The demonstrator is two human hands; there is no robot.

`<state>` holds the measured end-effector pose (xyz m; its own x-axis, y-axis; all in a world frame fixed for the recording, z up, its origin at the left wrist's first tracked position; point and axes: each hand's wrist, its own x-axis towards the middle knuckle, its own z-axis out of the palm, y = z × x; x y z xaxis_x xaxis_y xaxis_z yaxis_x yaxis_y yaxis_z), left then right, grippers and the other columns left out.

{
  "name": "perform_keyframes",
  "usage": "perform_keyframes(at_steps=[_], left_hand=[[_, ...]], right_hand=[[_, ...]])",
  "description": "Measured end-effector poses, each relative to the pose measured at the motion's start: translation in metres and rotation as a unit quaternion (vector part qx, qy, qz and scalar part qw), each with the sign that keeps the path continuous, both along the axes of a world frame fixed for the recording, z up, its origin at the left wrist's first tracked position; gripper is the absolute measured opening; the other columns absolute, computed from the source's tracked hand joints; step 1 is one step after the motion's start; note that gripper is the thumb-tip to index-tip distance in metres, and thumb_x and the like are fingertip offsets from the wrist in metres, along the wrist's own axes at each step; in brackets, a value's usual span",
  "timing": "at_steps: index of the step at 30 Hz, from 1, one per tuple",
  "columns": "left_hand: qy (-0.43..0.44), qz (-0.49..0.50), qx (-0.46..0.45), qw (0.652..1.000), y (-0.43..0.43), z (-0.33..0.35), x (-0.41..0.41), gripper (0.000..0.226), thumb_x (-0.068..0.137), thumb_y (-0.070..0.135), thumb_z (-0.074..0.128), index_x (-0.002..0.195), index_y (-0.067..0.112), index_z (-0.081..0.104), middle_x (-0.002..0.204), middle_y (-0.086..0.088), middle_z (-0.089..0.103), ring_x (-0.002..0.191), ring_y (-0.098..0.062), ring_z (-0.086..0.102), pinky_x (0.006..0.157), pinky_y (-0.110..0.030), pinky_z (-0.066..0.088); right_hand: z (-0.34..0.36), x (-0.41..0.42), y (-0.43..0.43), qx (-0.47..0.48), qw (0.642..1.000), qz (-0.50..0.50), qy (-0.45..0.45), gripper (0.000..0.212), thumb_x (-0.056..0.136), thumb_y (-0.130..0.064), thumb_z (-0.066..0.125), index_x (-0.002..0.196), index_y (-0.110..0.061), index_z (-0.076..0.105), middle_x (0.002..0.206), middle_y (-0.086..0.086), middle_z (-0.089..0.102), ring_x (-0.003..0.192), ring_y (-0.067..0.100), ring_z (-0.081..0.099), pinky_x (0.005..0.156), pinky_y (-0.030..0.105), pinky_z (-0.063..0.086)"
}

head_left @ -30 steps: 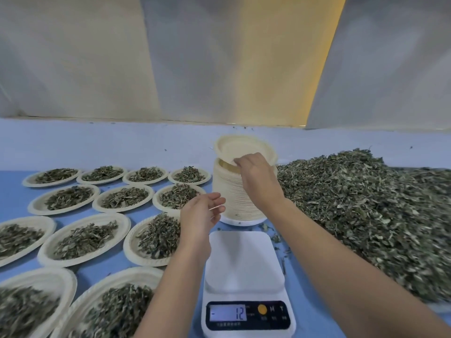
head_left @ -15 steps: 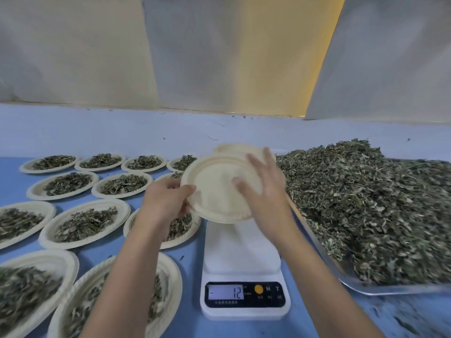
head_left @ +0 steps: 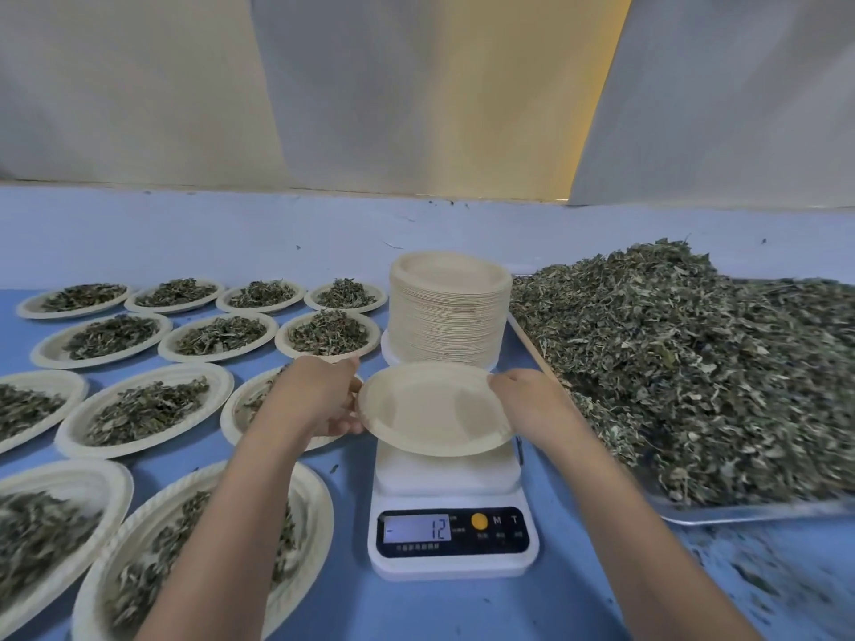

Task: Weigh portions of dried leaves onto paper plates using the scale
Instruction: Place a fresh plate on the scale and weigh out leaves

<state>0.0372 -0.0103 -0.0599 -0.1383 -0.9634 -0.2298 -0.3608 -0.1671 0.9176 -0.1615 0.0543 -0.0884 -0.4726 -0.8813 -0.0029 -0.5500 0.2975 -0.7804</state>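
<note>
Many filled plates left, stack behind scale

The scale stands before you, the empty plate over its platform, the stack of plates just behind. Filled plates lie to your left; the tray of leaves lies right.

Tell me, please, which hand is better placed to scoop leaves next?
Right, probably: the right hand grips the plate on the side next to the leaf pile; the left hand is across the plate.
</note>
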Motion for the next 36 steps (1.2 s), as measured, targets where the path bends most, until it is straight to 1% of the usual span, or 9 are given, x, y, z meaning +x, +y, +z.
perform_keyframes(at_steps=[5, 12, 20, 23, 26, 29, 32, 34, 36], left_hand=[[-0.014, -0.018, 0.037, 0.999, 0.002, -0.001, -0.001, 0.033, 0.101, 0.027, 0.043, 0.099, -0.001, 0.059, 0.082, -0.021, 0.065, 0.034, -0.022, 0.059, 0.033, -0.018, 0.045], [-0.067, -0.035, 0.025, 0.997, -0.001, -0.001, 0.003, 0.033, 0.100, 0.029, 0.044, 0.092, 0.000, 0.059, 0.089, -0.020, 0.066, 0.037, -0.024, 0.061, 0.033, -0.017, 0.043], [-0.075, -0.040, 0.011, 0.996, -0.006, -0.009, 0.001, 0.025, 0.099, 0.025, 0.048, 0.081, 0.007, 0.052, 0.077, -0.012, 0.059, 0.057, -0.022, 0.059, 0.040, -0.021, 0.048], [-0.130, -0.022, -0.048, 0.990, -0.009, -0.008, 0.004, 0.028, 0.098, 0.021, 0.046, 0.078, 0.002, 0.054, 0.077, -0.017, 0.063, 0.059, -0.027, 0.056, 0.054, -0.025, 0.049], [-0.187, 0.002, -0.178, 0.966, -0.002, -0.006, -0.002, 0.032, 0.093, 0.022, 0.045, 0.078, -0.001, 0.062, 0.074, -0.021, 0.065, 0.056, -0.027, 0.050, 0.055, -0.028, 0.035], [-0.167, 0.000, -0.266, 0.949, 0.016, -0.007, -0.022, 0.031, 0.090, 0.018, 0.048, 0.061, 0.006, 0.047, 0.056, -0.011, 0.047, 0.053, -0.023, 0.038, 0.051, -0.030, 0.027], [-0.144, -0.067, -0.292, 0.943, 0.031, -0.009, -0.043, 0.027, 0.092, 0.019, 0.047, 0.077, 0.004, 0.065, 0.068, -0.008, 0.064, 0.066, -0.024, 0.059, 0.058, -0.034, 0.044], [-0.103, -0.100, -0.276, 0.950, 0.038, -0.009, -0.054, 0.026, 0.092, 0.021, 0.048, 0.083, 0.009, 0.069, 0.078, -0.005, 0.069, 0.078, -0.021, 0.064, 0.067, -0.034, 0.049], [-0.071, -0.121, -0.262, 0.955, 0.043, -0.009, -0.062, 0.025, 0.091, 0.023, 0.050, 0.083, 0.011, 0.070, 0.084, -0.005, 0.070, 0.081, -0.022, 0.065, 0.071, -0.037, 0.051]], right_hand=[[-0.004, -0.003, 0.000, 0.038, 0.997, -0.003, 0.065, 0.036, 0.100, -0.033, 0.035, 0.107, -0.006, 0.057, 0.106, 0.012, 0.059, 0.096, 0.028, 0.055, 0.075, 0.035, 0.040], [-0.008, -0.002, -0.001, 0.061, 0.993, -0.002, 0.105, 0.033, 0.098, -0.036, 0.036, 0.088, -0.008, 0.051, 0.078, 0.002, 0.047, 0.078, 0.024, 0.049, 0.065, 0.034, 0.034], [-0.012, -0.004, -0.004, 0.056, 0.994, 0.004, 0.089, 0.033, 0.099, -0.037, 0.037, 0.073, -0.015, 0.039, 0.074, 0.000, 0.045, 0.064, 0.015, 0.041, 0.056, 0.031, 0.030], [-0.007, -0.009, -0.001, -0.016, 0.996, -0.028, 0.083, 0.032, 0.098, -0.035, 0.040, 0.073, -0.015, 0.043, 0.072, 0.002, 0.047, 0.062, 0.018, 0.043, 0.058, 0.032, 0.033], [0.000, -0.023, 0.007, -0.096, 0.983, -0.109, 0.111, 0.020, 0.095, -0.027, 0.040, 0.087, -0.020, 0.057, 0.089, 0.009, 0.060, 0.078, 0.026, 0.052, 0.070, 0.035, 0.042], [-0.002, -0.048, 0.019, -0.065, 0.977, -0.137, 0.153, 0.036, 0.096, -0.016, 0.039, 0.130, -0.013, 0.052, 0.124, 0.013, 0.058, 0.107, 0.031, 0.053, 0.084, 0.038, 0.043], [-0.018, -0.075, 0.028, 0.068, 0.976, -0.089, 0.185, 0.049, 0.101, -0.017, 0.034, 0.149, -0.009, 0.027, 0.154, 0.016, 0.026, 0.142, 0.032, 0.022, 0.112, 0.039, 0.025], [-0.027, -0.089, 0.032, 0.180, 0.968, -0.071, 0.158, 0.056, 0.104, -0.034, 0.027, 0.153, -0.015, 0.009, 0.160, 0.013, 0.000, 0.147, 0.030, -0.004, 0.119, 0.042, 0.007], [-0.032, -0.098, 0.033, 0.246, 0.960, -0.051, 0.120, 0.065, 0.101, -0.049, 0.019, 0.153, -0.017, -0.002, 0.159, 0.012, -0.012, 0.147, 0.027, -0.013, 0.119, 0.043, -0.001]])
